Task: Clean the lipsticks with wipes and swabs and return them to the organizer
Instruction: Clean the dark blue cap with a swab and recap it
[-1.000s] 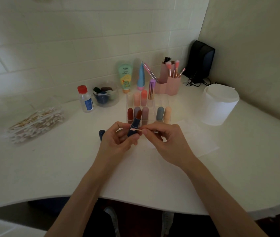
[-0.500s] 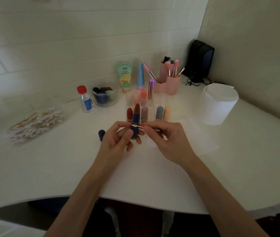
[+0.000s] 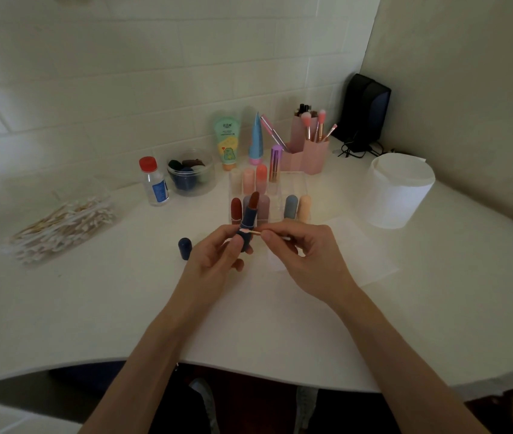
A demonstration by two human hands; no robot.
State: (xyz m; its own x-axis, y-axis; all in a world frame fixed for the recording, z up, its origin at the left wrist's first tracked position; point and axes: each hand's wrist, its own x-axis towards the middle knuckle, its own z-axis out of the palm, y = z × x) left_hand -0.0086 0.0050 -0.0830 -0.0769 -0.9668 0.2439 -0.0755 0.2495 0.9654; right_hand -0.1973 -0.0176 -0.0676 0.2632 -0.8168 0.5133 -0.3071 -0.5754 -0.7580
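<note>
Grips a lipstick (image 3: 248,218) upright in the left hand (image 3: 214,258), fingers curled round the dark blue tube, red-brown bullet wound out, just in front of the organizer (image 3: 294,187). Pinches a swab (image 3: 253,232) in the right hand (image 3: 305,255) between thumb and forefinger, pink-stained tip touching the tube's collar. Holds both just above the table (image 3: 92,308), in line with the organizer's front row.

Inside the organizer, other lipsticks (image 3: 291,206), capped and upright, in two rows. Just left and forward of the organizer, a dark blue cap (image 3: 185,247), upright. Right and forward of it, a wipe (image 3: 358,249) lying flat, partly under the right hand. Right of the organizer, a white roll (image 3: 399,192). Far left, a swab pile (image 3: 61,225). Left and behind, a bottle (image 3: 154,183) and a jar (image 3: 191,172). Just behind, a pink brush holder (image 3: 308,151).
</note>
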